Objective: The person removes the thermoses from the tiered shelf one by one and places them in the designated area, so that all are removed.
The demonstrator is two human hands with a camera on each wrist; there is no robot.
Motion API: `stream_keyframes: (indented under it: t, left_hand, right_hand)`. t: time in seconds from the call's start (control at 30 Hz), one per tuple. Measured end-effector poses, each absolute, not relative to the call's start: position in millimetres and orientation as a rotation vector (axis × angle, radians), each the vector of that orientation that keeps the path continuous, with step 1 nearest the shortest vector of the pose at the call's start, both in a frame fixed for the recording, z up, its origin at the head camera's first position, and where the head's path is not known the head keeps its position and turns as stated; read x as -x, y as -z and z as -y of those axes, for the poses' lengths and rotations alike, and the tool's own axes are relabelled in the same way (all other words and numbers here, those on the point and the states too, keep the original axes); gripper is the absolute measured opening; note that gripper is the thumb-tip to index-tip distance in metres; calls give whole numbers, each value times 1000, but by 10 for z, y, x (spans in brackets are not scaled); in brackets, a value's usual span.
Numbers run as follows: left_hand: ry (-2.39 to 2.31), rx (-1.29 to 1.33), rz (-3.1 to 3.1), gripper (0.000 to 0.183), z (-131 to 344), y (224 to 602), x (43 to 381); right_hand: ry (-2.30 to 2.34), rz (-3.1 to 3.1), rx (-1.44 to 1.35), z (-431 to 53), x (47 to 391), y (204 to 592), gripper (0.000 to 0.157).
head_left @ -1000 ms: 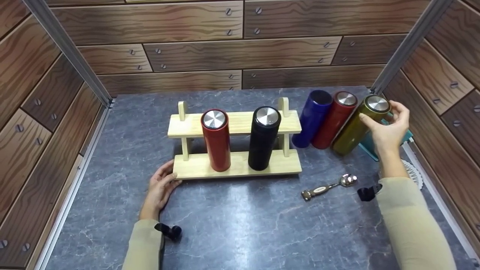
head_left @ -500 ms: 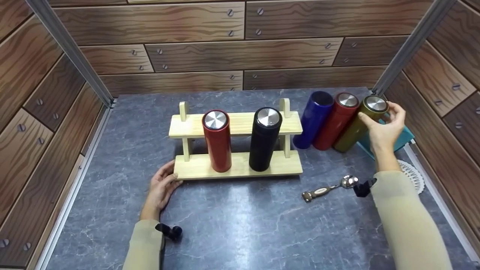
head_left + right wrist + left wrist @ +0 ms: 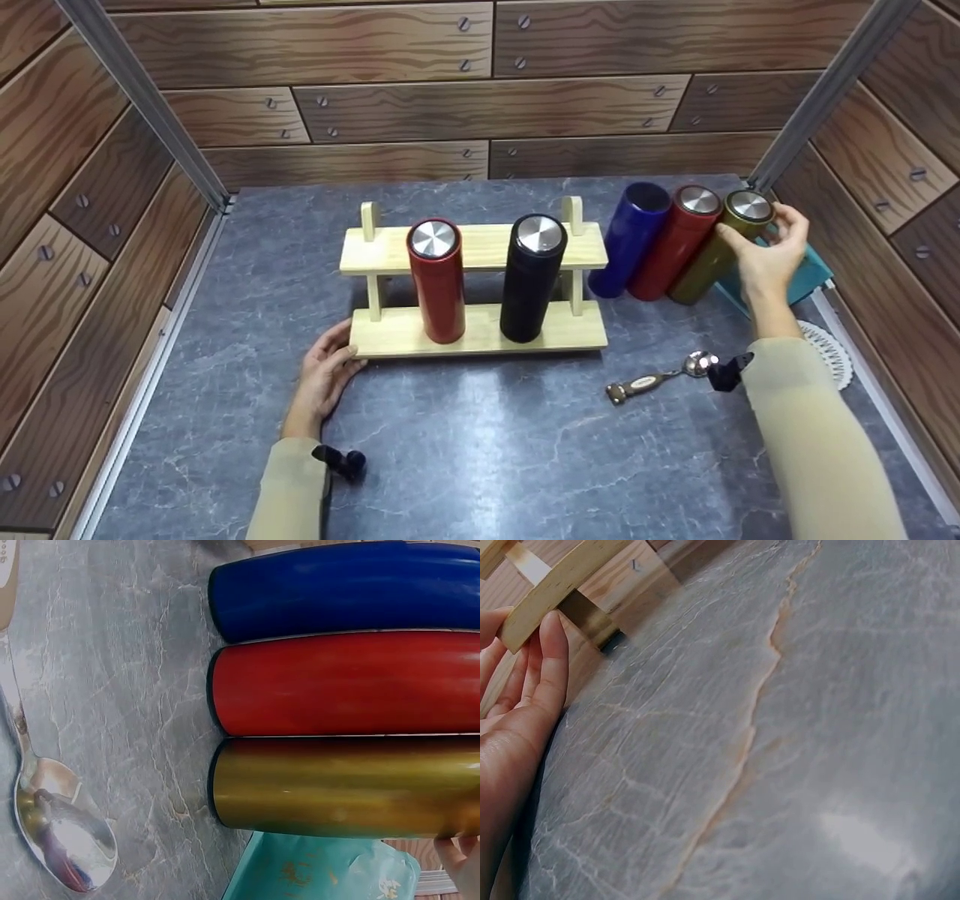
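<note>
My left hand (image 3: 322, 379) holds the left end of the two-tier wooden rack's lower shelf (image 3: 480, 330), thumb on top and fingers beneath in the left wrist view. On that shelf stand a red thermos (image 3: 441, 296) and a black thermos (image 3: 529, 292), both upright with silver-topped lids. To the right of the rack, a blue thermos (image 3: 628, 244), a second red thermos (image 3: 675, 247) and a gold thermos (image 3: 337, 784) stand side by side. My right hand (image 3: 772, 262) grips the gold one near its lid, thumb in front and fingers behind.
A spoon (image 3: 649, 382) with a brown handle lies in front of the thermoses. Beyond my right wrist are a teal packet (image 3: 814, 274) and a white lacy round piece (image 3: 829, 356). Wood-patterned walls enclose the grey marbled table (image 3: 465, 450) at the back and sides.
My right hand has shifted the gold thermos slightly left, closer against the red one, and more of the teal packet shows. My left hand stays on the rack.
</note>
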State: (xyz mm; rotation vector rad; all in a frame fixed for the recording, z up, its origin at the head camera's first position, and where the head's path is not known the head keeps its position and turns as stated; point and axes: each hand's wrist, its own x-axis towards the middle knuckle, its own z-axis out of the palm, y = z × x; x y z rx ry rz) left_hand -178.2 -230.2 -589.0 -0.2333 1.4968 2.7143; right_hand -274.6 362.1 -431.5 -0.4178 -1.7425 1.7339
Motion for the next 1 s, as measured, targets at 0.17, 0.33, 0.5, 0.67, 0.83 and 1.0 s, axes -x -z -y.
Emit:
stream_keyframes:
  t: [0.17,0.33,0.5,0.67,0.83,1.0]
  left_hand:
    - [-2706,234,-1516,54,2300,5877,1788]
    - [-2702,238,-1520,52,2300,5879,1787]
    - [-2708,252,-1501,51,2295,5876,1785]
    - [-2698,239,-1506,54,2298,5870,1786]
    - [-2706,235,-1496,55,2310,5871,1784]
    - [-2707,248,-1489,54,2303,5878,1783]
  right_hand:
    - [-1740,1734,357,-3659,2746,4351,76]
    - [-1759,1736,307,-3686,2742,4394,76]
    - [-1786,1742,321,-3696,2677,4444,71]
    - [-1804,1714,363,-3689,2582,4504,65]
    - [-1793,1703,379,-3670,2509,4548,58]
    - [-1781,1688,351,-3632,2432,4570,54]
